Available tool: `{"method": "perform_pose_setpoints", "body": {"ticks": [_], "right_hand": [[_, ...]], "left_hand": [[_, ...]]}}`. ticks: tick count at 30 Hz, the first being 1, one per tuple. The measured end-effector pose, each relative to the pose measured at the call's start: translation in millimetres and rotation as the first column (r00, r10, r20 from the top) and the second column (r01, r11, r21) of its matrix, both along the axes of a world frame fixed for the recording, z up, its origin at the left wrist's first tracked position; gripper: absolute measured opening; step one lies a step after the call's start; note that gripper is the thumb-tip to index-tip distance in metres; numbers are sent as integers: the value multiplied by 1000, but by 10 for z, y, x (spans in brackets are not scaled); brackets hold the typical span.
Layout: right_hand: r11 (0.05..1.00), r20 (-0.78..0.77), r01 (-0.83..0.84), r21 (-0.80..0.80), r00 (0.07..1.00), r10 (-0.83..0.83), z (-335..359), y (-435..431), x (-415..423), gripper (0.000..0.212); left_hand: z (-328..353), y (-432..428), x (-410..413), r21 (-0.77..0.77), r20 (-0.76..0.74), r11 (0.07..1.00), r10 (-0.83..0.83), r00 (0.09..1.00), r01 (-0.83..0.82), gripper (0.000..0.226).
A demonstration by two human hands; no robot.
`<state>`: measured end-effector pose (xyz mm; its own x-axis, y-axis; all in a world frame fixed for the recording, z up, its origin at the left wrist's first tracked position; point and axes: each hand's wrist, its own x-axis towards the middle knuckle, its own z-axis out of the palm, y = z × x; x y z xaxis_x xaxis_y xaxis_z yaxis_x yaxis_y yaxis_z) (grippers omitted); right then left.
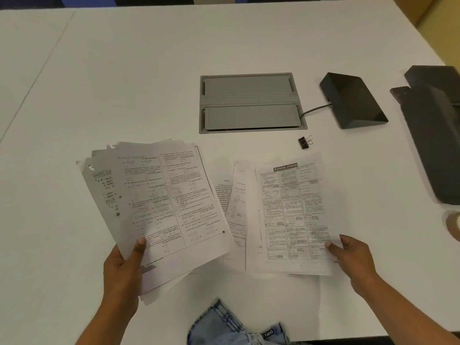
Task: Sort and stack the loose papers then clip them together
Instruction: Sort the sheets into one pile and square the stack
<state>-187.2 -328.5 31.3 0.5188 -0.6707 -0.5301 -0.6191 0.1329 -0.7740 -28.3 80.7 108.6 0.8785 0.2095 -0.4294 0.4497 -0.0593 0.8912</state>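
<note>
The left hand point(124, 265) pinches a fanned sheaf of white printed paper sheets point(159, 207) at its lower left corner, thumb on top and fingers hidden beneath; the sheaf is raised at a tilt, and how many sheets it holds cannot be counted because only staggered edges show. The right hand point(353, 257) pinches the lower right edge of a single white sheet printed with a dark banner heading and boxed columns point(293, 215), thumb on the printed face, remaining fingers concealed under the paper. That sheet lies over a loose spread of further white printed pages point(236, 207), of which only narrow strips are visible between the two held items. All body text is too blurred to read. A small black binder clip with wire handles point(305, 141) rests unused on the surface, just beyond the upper edge of the banner sheet and apart from all papers. The flat white surface point(124, 83) carries a recessed grey rectangular cable hatch with two flaps point(249, 103); a dark cable point(316, 109) runs from its right side to a black wedge-shaped device point(353, 100). At the right frame edge a dark grey object point(433, 135) is cut off and cannot be identified. Pale blue denim fabric point(231, 327) shows at the bottom edge.
</note>
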Motion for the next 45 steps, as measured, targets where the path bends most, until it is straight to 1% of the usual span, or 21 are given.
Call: {"method": "perform_pose_setpoints", "body": {"ticks": [4, 8, 11, 17, 20, 22, 25, 28, 31, 35, 40, 43, 45], "right_hand": [[998, -114, -10, -61, 994, 3, -113, 49, 20, 19], [999, -175, -11, -33, 984, 5, -141, 112, 97, 28], [998, -194, -42, -43, 980, 33, -138, 117, 179, 30], [987, -205, -118, -110, 974, 94, -40, 96, 270, 24], [968, -256, -178, -175, 958, 130, -28, 51, 244, 19], [938, -318, -239, -250, 935, 154, -35, 28, 220, 22], [891, -389, -280, -358, 912, 130, 6, 65, 196, 22], [875, -416, -254, -413, 907, 67, 30, 143, 195, 23], [875, -432, -223, -430, 901, 17, 19, 211, 206, 16], [872, -422, -204, -446, 907, -3, 8, 271, 233, 19], [868, -426, -197, -456, 904, -19, -2, 300, 246, 18], [856, -426, -201, -476, 904, -24, -9, 308, 247, 16], [858, -424, -190, -477, 905, -34, -14, 308, 248, 18]], "left_hand": [[-18, -57, -26, -3, -4, 1000, -18, 1000, 18, 24], [-29, -71, -34, -1, -13, 1000, -31, 999, 31, 25], [-40, -50, -41, 10, -21, 999, -35, 999, 35, 25], [-53, -31, -52, 10, -18, 999, -33, 999, 33, 28], [-62, -32, -67, -1, -18, 1000, -30, 999, 30, 29], [-64, -36, -74, -7, -19, 1000, -28, 999, 28, 29], [-80, -40, -85, -2, -21, 1000, -28, 999, 28, 33], [-67, -56, -101, -2, -21, 1000, -32, 999, 31, 31], [-38, -91, -113, 3, -9, 999, -45, 999, 45, 26], [-8, -130, -125, 2, -10, 999, -50, 999, 50, 18], [-18, -179, -134, -1, -19, 999, -53, 998, 53, 17], [-29, -205, -140, -11, -25, 998, -64, 998, 64, 9], [-34, -223, -144, -22, -23, 998, -67, 997, 67, 10]]}}
